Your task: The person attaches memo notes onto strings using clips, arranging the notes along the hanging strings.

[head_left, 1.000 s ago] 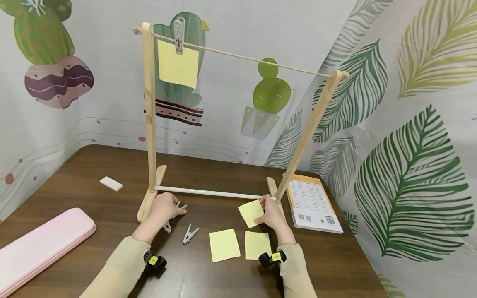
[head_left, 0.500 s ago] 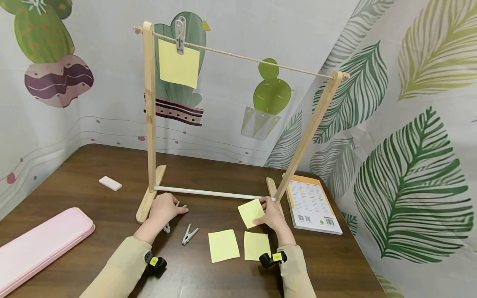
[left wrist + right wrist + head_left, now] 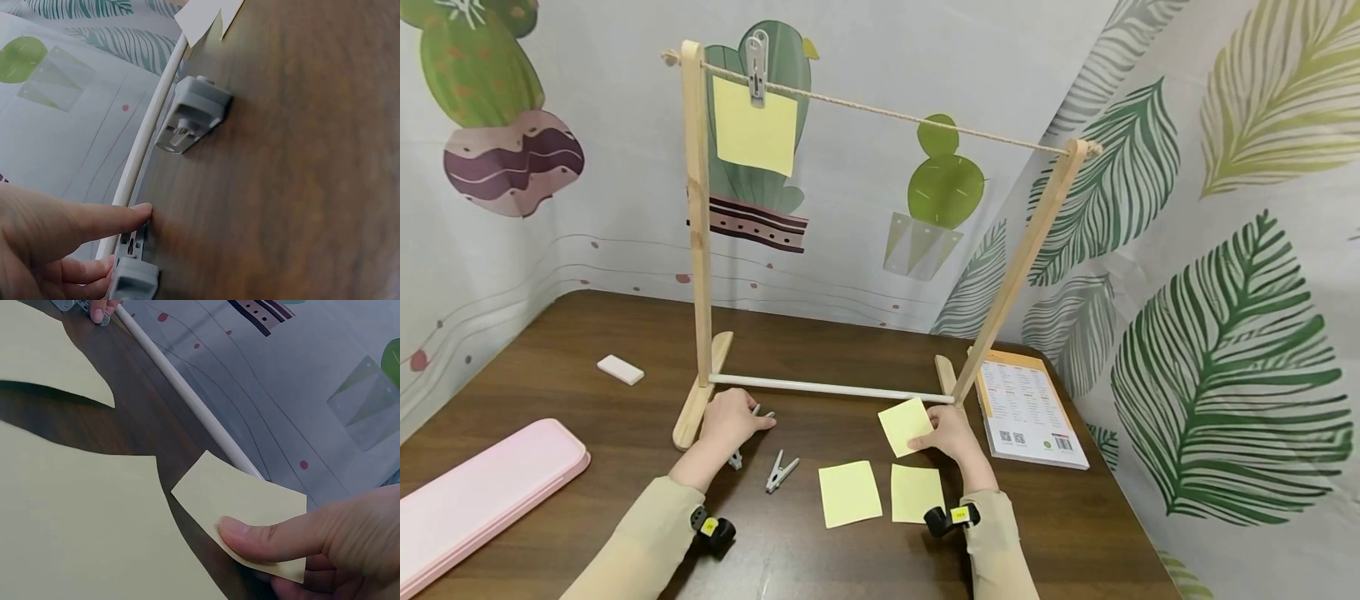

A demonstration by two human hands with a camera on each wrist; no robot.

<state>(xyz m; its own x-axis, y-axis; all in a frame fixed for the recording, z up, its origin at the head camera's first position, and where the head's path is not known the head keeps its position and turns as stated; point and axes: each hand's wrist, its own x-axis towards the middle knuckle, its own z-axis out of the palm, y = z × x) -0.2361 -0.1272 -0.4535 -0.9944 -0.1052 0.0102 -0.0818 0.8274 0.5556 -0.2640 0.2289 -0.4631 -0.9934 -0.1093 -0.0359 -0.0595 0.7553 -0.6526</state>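
Observation:
In the head view my left hand [image 3: 727, 423] grips a grey clothespin [image 3: 735, 458] low over the table, by the stand's left foot. The left wrist view shows the thumb along this clothespin [image 3: 134, 275]. A second grey clothespin [image 3: 782, 471] lies to the right of that hand. My right hand [image 3: 953, 433] pinches a yellow sticky note [image 3: 904, 427] between thumb and fingers, near the stand's right foot; the thumb lies on its face in the right wrist view. Two more sticky notes lie on the table, a left one [image 3: 850, 493] and a right one [image 3: 916, 493].
A wooden stand [image 3: 700, 217] carries a rope [image 3: 880, 110], where a clothespin [image 3: 757, 71] holds a hanging sticky note [image 3: 754, 133]. A white rod [image 3: 827, 388] joins its feet. Around it lie a white eraser-like block [image 3: 621, 369], a pink case [image 3: 490, 500] and a booklet [image 3: 1033, 408].
Both hands stay almost in place, holding the clothespin and the sticky note. The right hand has shifted very slightly to the right.

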